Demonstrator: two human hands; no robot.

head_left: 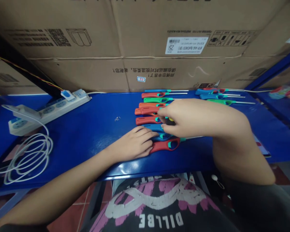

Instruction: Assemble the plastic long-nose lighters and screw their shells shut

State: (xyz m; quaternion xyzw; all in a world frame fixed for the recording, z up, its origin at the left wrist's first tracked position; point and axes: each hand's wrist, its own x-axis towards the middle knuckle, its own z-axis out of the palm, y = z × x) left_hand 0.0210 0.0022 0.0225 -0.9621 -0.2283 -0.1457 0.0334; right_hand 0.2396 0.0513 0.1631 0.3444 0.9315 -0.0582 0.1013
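Showing teal triggers (169, 144), the lighters (160, 146) are red, blue and green.

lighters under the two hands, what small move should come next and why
Perhaps press lightly with the left hand to steady the nearest lighters before the right hand moves its tool: the left fingers lie against them, and the right hand grips something yellow and black, apparently a tool, over the middle of the row.
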